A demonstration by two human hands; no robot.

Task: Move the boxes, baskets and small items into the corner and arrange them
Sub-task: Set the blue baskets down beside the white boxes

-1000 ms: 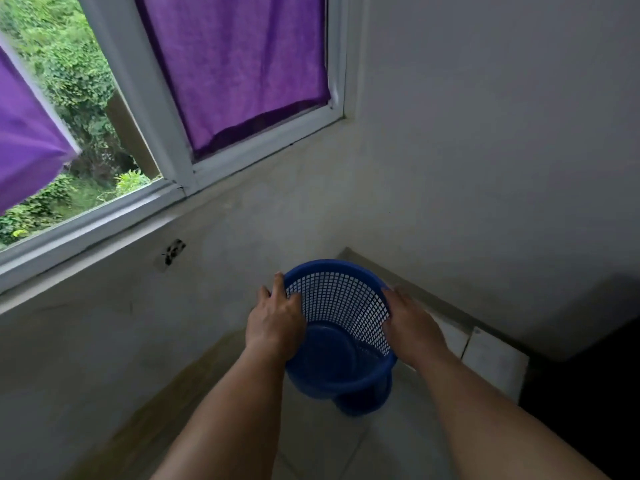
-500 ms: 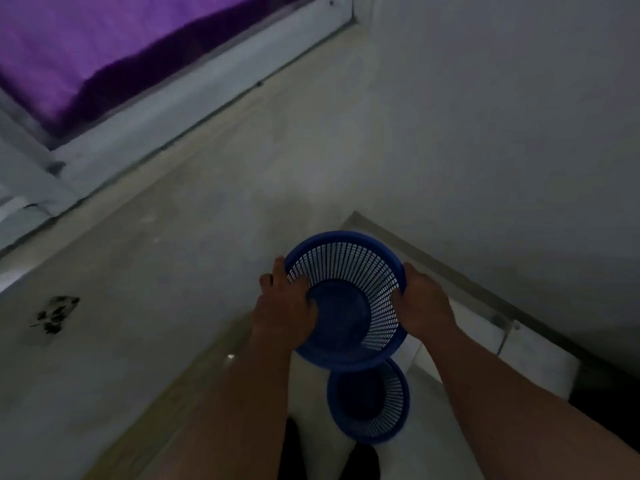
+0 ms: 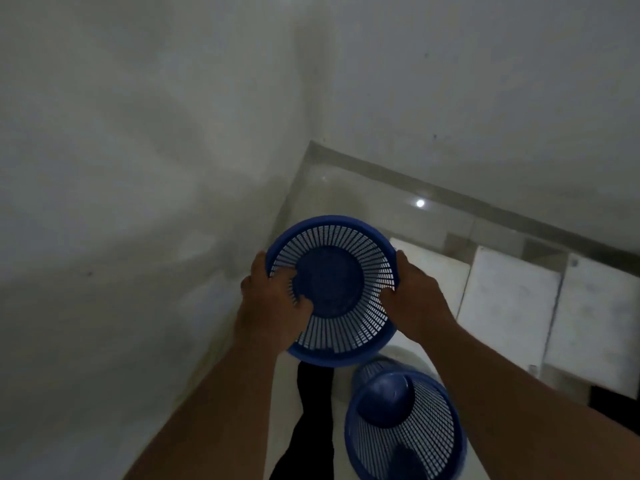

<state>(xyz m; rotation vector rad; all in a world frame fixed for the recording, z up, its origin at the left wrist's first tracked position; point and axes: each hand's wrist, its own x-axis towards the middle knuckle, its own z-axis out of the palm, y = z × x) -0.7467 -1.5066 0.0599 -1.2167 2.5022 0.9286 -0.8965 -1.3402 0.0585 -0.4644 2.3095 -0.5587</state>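
A person grips a blue mesh basket [image 3: 337,289] by its rim over a bare room corner [image 3: 313,174], the left hand [image 3: 273,303] closed on the near-left edge with fingers hooked inside the lattice, the right hand [image 3: 412,299] clasping the right edge from outside. The basket hangs between the two hands, clear of the floor [image 3: 346,195], its mouth tipped toward the camera. A second blue basket [image 3: 405,424] stands below and to the right, near the person's dark trouser leg [image 3: 313,410], apart from the held one. Made of thin perforated plastic, the basket looks light and slightly springy; its solid rim is probably the firmest place to hold, the slotted wall likelier to flex. White boxes [image 3: 509,306] line the right wall
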